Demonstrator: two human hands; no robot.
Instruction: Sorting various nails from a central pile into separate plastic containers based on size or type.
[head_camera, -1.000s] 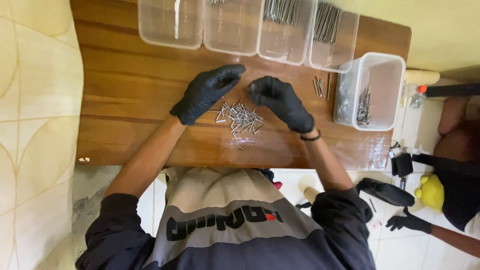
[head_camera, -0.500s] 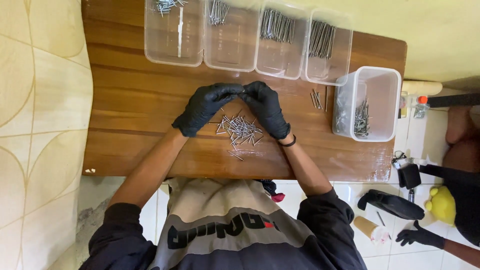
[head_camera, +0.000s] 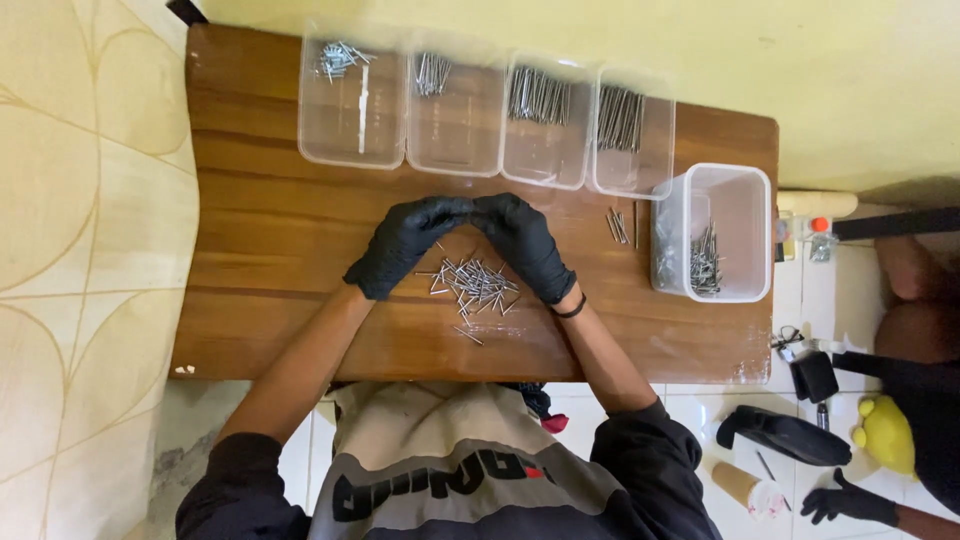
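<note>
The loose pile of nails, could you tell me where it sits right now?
In the head view the pile of nails lies mid-table, just below the meeting fingertips of the left hand and right hand.

My wooden table (head_camera: 260, 250) carrying four clear tubs (head_camera: 450, 130) in a row along its far edge, a fifth tub (head_camera: 735, 195) sitting at my right end, loose nails (head_camera: 475, 285) lying mid-table, a few more nails (head_camera: 620, 225) resting beside the fifth tub

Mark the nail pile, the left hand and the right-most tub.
nail pile (head_camera: 474, 284), head view, middle of the loose heap.
left hand (head_camera: 405, 243), head view, back of the black glove.
right-most tub (head_camera: 762, 235), head view, its right wall.
</note>
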